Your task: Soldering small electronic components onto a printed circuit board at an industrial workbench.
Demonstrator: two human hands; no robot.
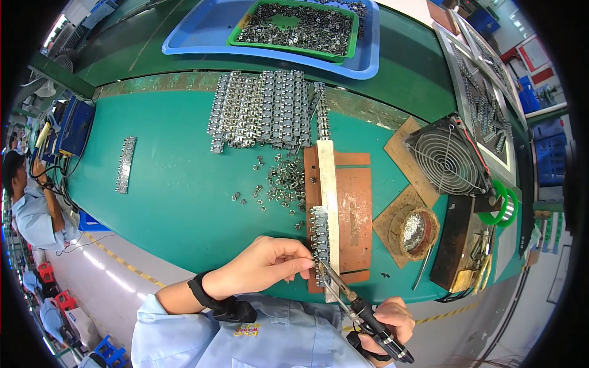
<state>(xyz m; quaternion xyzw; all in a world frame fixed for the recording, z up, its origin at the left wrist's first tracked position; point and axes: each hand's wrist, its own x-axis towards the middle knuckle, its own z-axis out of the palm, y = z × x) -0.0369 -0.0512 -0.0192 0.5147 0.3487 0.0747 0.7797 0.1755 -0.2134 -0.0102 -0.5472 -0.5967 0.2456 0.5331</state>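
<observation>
My right hand (394, 319) grips a black-handled soldering iron (371, 320) with a thin metal guide alongside its barrel. The iron's tip points up and left, at the near end of a strip of small metal parts (319, 230). This strip lies along the left side of a pale bar (329, 184) on a reddish-brown fixture board (354, 208). My left hand (267, 264) is closed in a pinch at the strip's near end, close to the iron's tip. What sits between its fingertips is too small to make out.
Loose metal clips (285, 181) lie left of the board, below rows of finished-looking strips (264, 110). One strip (126, 165) lies far left. A fan (448, 156), round pot (420, 232) and green solder spool (506, 207) stand right. A blue tray (202, 37) holds a green tray (350, 43) of parts.
</observation>
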